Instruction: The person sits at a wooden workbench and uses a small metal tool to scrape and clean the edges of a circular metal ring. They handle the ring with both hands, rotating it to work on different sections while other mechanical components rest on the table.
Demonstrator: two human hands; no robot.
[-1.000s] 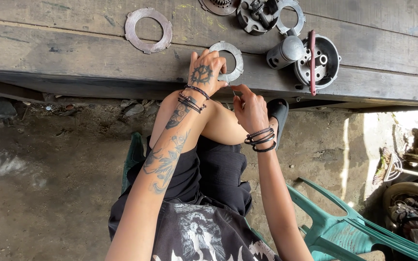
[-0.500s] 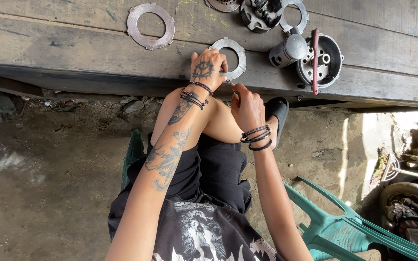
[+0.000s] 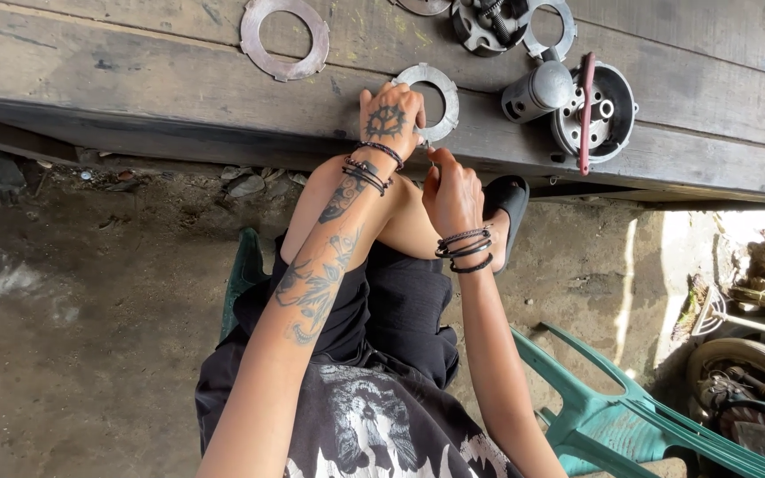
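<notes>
Both arms reach forward from the seated body, and the two hands meet close together. The left hand (image 3: 391, 119) is the higher one; its back faces up and shows a dark round tattoo, and its fingers curl downward at the front. The left forearm has tattoos along its length and dark bands at the wrist. The right hand (image 3: 451, 190) sits just below and to the right of the left hand, with the fingers closed and the thumb pointing up toward it. Dark bands also circle the right wrist. The right forearm is bare and comes up from the lower right.
</notes>
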